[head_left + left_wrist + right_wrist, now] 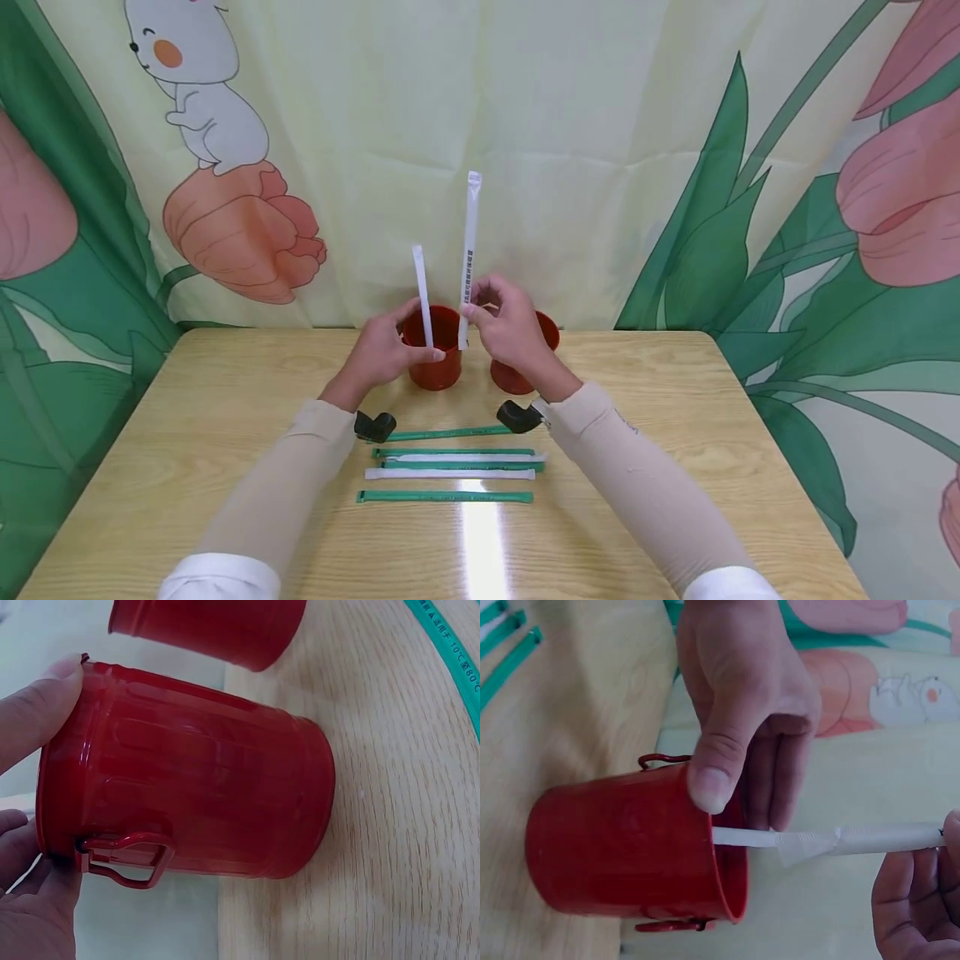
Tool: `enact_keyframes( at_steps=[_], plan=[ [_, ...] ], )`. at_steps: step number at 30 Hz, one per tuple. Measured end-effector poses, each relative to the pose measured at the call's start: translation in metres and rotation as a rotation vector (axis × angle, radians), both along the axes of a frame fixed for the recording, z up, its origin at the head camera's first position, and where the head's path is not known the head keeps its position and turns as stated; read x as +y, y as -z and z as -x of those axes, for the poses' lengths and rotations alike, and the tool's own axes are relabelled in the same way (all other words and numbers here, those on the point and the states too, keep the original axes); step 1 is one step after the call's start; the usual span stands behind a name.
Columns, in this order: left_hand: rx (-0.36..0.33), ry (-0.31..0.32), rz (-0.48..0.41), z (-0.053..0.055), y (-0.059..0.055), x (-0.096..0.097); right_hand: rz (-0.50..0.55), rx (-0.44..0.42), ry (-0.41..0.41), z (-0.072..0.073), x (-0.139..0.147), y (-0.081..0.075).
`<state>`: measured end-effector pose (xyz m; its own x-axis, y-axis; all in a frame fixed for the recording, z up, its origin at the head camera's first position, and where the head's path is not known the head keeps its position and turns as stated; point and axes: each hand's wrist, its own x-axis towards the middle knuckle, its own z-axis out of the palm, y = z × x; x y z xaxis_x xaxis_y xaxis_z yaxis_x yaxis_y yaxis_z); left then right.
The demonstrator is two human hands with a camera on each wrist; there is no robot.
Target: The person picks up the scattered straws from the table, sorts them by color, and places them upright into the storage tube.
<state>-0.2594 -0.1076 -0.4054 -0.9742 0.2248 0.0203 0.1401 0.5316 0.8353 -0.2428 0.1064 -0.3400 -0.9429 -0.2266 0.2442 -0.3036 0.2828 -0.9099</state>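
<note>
Red cup (435, 372) at mid-frame, gripped by left hand (381, 350); right hand (510, 323) pinches white straw (470, 229) upright beside it. Loose pinch could drop straw; careless bump could topple cup.

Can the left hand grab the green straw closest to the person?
Probably not yet: the left hand holds a red cup. Letting go should free it; nothing covers that green straw.

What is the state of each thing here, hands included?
Left bucket, upright
Right bucket, upright, partly hidden
Inserted straw, leaning in left bucket
Held straw, nearly upright
Green straws, four, lying flat
Other white straws, two, lying flat
Left hand, gripping left bucket's rim
Right hand, pinching held straw
</note>
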Motion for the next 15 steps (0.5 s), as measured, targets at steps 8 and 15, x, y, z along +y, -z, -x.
enact_keyframes(
  at_steps=[8, 15],
  plan=[
    [0.014, 0.011, -0.010, 0.002, 0.001, 0.002, -0.035, 0.032, 0.033, 0.027, -0.017, 0.005],
    [0.026, 0.012, -0.015, -0.002, -0.001, 0.001, -0.153, 0.014, 0.009, 0.031, -0.026, 0.026]
  ],
)
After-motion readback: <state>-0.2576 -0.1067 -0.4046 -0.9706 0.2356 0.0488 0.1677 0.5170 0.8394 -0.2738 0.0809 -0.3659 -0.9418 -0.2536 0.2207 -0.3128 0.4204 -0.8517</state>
